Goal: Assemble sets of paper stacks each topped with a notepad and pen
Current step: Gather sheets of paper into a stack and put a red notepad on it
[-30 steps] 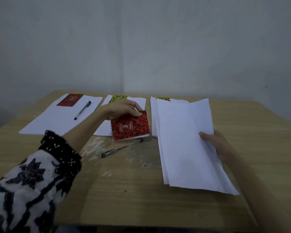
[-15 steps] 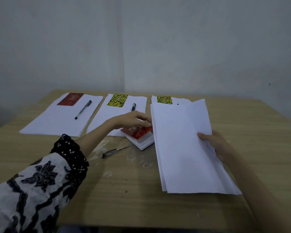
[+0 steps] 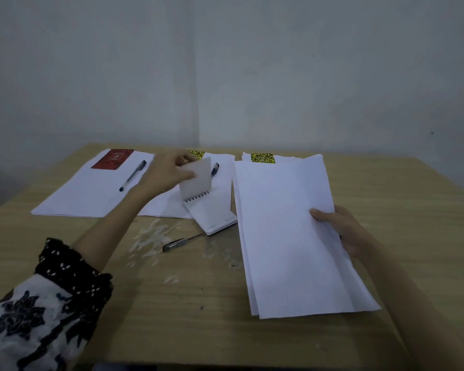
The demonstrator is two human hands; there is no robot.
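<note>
White paper stacks (image 3: 287, 223): four; pens (image 3: 184, 241): three.

Plain indoor room, office-like or a bare workroom. Evidence: wood-grain table (image 3: 252, 330) set into a corner of unadorned grey walls (image 3: 332, 76); paper stacks (image 3: 91, 194), pens (image 3: 132, 175) and a spiral notepad (image 3: 212, 212) laid across it.

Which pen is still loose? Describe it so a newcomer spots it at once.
Start at the wooden table. Near its middle, below the open spiral notepad, a dark capped pen lies on bare wood. The other two visible pens rest on white paper stacks.
</note>
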